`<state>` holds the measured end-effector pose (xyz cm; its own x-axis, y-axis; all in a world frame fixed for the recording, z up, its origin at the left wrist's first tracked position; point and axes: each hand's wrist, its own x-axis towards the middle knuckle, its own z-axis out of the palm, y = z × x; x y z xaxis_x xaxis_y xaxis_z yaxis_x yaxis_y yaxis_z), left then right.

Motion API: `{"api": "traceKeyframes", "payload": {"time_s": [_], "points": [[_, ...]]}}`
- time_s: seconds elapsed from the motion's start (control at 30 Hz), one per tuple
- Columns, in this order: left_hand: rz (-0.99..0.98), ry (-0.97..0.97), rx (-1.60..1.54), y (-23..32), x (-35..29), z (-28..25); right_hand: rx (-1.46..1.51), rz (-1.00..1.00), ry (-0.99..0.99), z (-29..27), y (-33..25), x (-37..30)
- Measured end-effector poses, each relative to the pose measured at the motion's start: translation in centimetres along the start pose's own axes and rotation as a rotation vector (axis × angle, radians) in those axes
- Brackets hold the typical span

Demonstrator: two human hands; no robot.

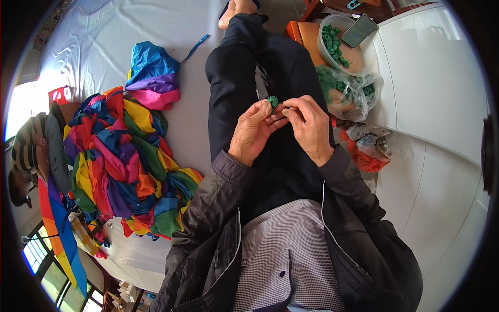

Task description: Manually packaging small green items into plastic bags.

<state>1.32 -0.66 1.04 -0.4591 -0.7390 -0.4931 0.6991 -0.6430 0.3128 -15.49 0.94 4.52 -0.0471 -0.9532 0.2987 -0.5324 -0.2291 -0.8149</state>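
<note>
My left hand (249,133) pinches a small green round piece with a ridged edge (273,101) between thumb and fingers, above my lap. Close beside it, my right hand (312,130) has thumb and forefinger pressed together. Whatever that pinch holds is too small to make out. The fingertips of both hands nearly meet, just right of the green piece. Similar green pieces (331,42) lie in a clear plastic tub (356,61) at the upper right, and more show through a clear plastic bag (358,106) below it.
Multicoloured fabric (122,166) lies heaped at the left, with a smaller blue, purple and pink bundle (150,73) beyond it. A phone (359,31) rests on the tub, by an orange box (305,41). Another bag with red (369,158) lies nearer. At far left sits another person's striped sleeve (28,145).
</note>
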Motion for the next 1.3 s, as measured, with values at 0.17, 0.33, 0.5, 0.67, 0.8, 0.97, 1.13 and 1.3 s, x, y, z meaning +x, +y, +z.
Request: {"api": "traceKeyframes", "payload": {"time_s": [0.17,0.33,0.5,0.67,0.8,0.97,1.13,1.3], "points": [[0.039,-0.026,-0.026,-0.7,0.4,-0.8,-0.158,-0.040,-0.039,0.3,-0.7,-0.3],[0.063,0.003,-0.001,-0.9,0.3,-0.5,-0.166,0.004,-0.068,1.6,-0.3,-0.7],[0.077,-0.012,0.009,-1.2,0.4,-0.3,-0.040,0.124,-0.062,1.6,-0.1,-0.6],[0.082,-0.044,0.007,-1.3,0.3,-0.4,0.027,0.189,-0.026,1.8,-0.5,-0.4],[0.069,-0.055,0.003,-1.3,0.3,-0.6,0.028,0.219,-0.058,1.6,-0.2,-0.3],[0.071,-0.055,0.021,-1.2,0.1,-0.2,0.082,0.289,-0.085,1.2,0.0,-0.3],[0.073,0.003,0.041,-0.7,-0.3,0.9,0.129,0.421,-0.060,-0.9,0.3,0.3],[0.117,0.033,0.114,-1.5,0.0,-0.3,0.601,0.379,-0.063,-0.9,-0.1,0.5]]}}
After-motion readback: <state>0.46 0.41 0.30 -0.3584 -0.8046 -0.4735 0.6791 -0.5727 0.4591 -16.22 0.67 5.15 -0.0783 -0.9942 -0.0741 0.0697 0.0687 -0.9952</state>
